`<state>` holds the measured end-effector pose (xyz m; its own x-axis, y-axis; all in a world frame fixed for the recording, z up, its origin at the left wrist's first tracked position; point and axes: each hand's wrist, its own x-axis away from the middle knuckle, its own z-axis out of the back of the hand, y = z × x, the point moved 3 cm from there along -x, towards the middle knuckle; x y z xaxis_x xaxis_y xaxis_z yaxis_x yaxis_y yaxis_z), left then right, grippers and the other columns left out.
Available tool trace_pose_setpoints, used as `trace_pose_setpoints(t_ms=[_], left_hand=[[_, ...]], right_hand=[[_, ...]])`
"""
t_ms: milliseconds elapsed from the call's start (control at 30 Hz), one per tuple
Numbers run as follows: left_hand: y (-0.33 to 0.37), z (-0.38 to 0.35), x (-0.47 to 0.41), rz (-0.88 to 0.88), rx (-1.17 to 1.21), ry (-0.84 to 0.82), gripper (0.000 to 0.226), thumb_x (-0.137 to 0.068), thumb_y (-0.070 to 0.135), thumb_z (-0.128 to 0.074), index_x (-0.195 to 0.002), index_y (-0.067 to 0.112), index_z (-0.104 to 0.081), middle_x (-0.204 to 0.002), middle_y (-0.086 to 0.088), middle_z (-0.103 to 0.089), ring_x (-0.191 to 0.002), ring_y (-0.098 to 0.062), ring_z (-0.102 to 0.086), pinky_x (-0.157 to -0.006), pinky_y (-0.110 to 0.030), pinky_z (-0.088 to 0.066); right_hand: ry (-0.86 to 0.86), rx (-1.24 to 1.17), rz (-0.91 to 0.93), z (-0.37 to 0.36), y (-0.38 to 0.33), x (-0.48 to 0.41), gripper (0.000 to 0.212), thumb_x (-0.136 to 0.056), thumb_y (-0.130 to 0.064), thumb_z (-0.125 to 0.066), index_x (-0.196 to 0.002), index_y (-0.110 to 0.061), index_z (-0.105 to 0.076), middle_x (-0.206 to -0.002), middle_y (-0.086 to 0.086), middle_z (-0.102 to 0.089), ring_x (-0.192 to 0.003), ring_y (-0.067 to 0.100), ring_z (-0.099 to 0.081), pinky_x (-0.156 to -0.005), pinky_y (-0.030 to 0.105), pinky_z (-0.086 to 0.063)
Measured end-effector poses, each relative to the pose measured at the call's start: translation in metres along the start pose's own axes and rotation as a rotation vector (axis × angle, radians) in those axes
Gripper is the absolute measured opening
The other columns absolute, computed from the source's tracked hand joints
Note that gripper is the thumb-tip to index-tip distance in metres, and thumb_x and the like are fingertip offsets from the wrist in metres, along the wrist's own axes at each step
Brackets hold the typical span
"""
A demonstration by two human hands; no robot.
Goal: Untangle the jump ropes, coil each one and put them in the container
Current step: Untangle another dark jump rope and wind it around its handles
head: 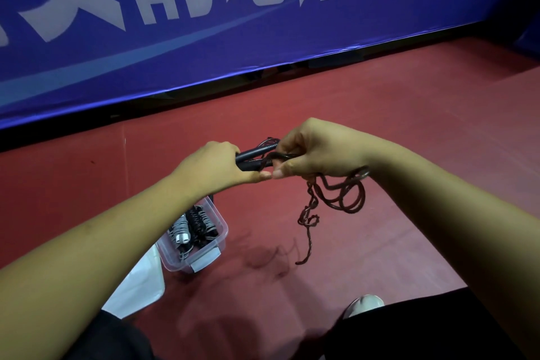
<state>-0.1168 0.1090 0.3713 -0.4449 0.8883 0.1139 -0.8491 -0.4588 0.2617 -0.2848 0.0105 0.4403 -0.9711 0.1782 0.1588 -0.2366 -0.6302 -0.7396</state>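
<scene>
My left hand grips the two black handles of a jump rope, held level above the red floor. My right hand pinches the dark reddish rope where it meets the handles. Loops of that rope hang below my right wrist, and a kinked tail dangles down toward the floor. A clear plastic container stands on the floor under my left forearm. Coiled ropes lie inside it, one grey-white and one black. The thumbs of both hands touch.
A blue banner with large white characters runs along the back, its lower edge just above the red floor. A white sheet lies left of the container. My shoe tip and dark trouser legs fill the bottom.
</scene>
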Motion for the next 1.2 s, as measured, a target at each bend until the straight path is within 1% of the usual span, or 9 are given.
trace_pose_setpoints(t_ms=[167, 333, 467, 567, 733, 833, 933, 1100, 1200], left_hand=[[0.004, 0.002, 0.001, -0.080, -0.056, -0.007, 0.036, -0.075, 0.058, -0.065, -0.072, 0.024, -0.054, -0.066, 0.002, -0.059, -0.065, -0.022, -0.061, -0.057, -0.029, -0.046], [0.028, -0.003, 0.020, -0.378, -0.180, -0.213, 0.018, -0.076, 0.034, -0.062, -0.077, 0.020, -0.051, -0.062, 0.001, -0.052, -0.056, -0.020, -0.051, -0.057, -0.032, -0.047], [0.034, 0.003, 0.028, -0.478, 0.044, -0.226, 0.012, -0.073, 0.020, -0.061, -0.076, 0.020, -0.049, -0.055, 0.003, -0.045, -0.048, -0.014, -0.039, -0.051, -0.034, -0.040], [0.029, 0.012, 0.030, -0.488, 0.202, -0.169, 0.012, -0.076, 0.019, -0.065, -0.081, 0.021, -0.054, -0.057, 0.000, -0.048, -0.049, -0.011, -0.041, -0.051, -0.031, -0.038], [0.024, 0.028, 0.034, -0.494, 0.279, -0.109, 0.011, -0.078, 0.019, -0.070, -0.082, 0.020, -0.061, -0.058, 0.004, -0.052, -0.051, -0.008, -0.045, -0.052, -0.023, -0.036], [0.012, 0.038, 0.034, -0.504, 0.088, -0.186, 0.017, -0.077, 0.021, -0.070, -0.075, 0.027, -0.054, -0.056, 0.008, -0.053, -0.051, -0.008, -0.047, -0.052, -0.021, -0.037], [0.006, 0.035, 0.037, -0.507, -0.112, -0.329, 0.014, -0.077, 0.025, -0.067, -0.077, 0.024, -0.053, -0.061, 0.005, -0.057, -0.055, -0.010, -0.051, -0.055, -0.030, -0.042], [0.003, 0.047, 0.036, -0.420, 0.488, -0.218, 0.013, -0.078, 0.023, -0.072, -0.089, 0.018, -0.066, -0.061, 0.010, -0.050, -0.052, -0.006, -0.043, -0.051, -0.021, -0.035], [-0.004, 0.051, 0.031, -0.286, 0.903, -0.099, 0.016, -0.086, 0.011, -0.072, -0.081, 0.024, -0.063, -0.053, 0.008, -0.044, -0.045, -0.009, -0.037, -0.044, -0.020, -0.031]], right_hand=[[0.158, 0.048, 0.011, 0.004, 0.012, -0.003, 0.016, -0.084, -0.025, -0.079, -0.076, -0.015, -0.070, -0.054, -0.006, -0.053, -0.046, 0.006, -0.046, -0.046, 0.020, -0.037], [0.286, 0.041, 0.045, 0.007, 0.020, -0.006, 0.015, -0.082, -0.028, -0.081, -0.079, -0.015, -0.074, -0.058, 0.003, -0.063, -0.048, 0.011, -0.054, -0.049, 0.027, -0.043], [0.321, 0.009, 0.051, 0.008, 0.027, -0.012, 0.011, -0.082, -0.027, -0.081, -0.079, -0.018, -0.074, -0.061, 0.003, -0.066, -0.051, 0.009, -0.054, -0.051, 0.025, -0.044], [0.282, -0.012, 0.016, 0.007, 0.037, -0.015, 0.010, -0.082, -0.028, -0.079, -0.083, -0.019, -0.075, -0.061, -0.015, -0.067, -0.053, -0.001, -0.054, -0.053, 0.015, -0.042], [0.196, -0.073, 0.028, 0.004, 0.042, -0.020, 0.014, -0.086, -0.028, -0.074, -0.090, -0.016, -0.078, -0.076, 0.016, -0.071, -0.060, 0.022, -0.059, -0.056, 0.033, -0.048], [0.148, 0.004, 0.013, 0.003, 0.045, -0.023, 0.008, -0.089, -0.021, -0.074, -0.095, -0.021, -0.079, -0.083, 0.017, -0.073, -0.062, 0.031, -0.061, -0.060, 0.041, -0.051], [0.018, 0.071, 0.014, -0.013, 0.046, -0.022, 0.018, -0.090, -0.012, -0.072, -0.102, -0.024, -0.078, -0.083, 0.008, -0.074, -0.060, 0.015, -0.062, -0.061, 0.033, -0.052], [0.166, -0.100, 0.075, -0.019, 0.039, -0.023, 0.019, -0.090, -0.017, -0.071, -0.099, -0.033, -0.075, -0.078, 0.017, -0.072, -0.064, 0.016, -0.066, -0.065, 0.025, -0.050], [0.196, -0.132, 0.097, -0.019, 0.033, -0.027, 0.029, -0.093, -0.020, -0.069, -0.119, -0.031, -0.070, -0.072, 0.021, -0.065, -0.060, 0.016, -0.063, -0.066, 0.028, -0.050]])
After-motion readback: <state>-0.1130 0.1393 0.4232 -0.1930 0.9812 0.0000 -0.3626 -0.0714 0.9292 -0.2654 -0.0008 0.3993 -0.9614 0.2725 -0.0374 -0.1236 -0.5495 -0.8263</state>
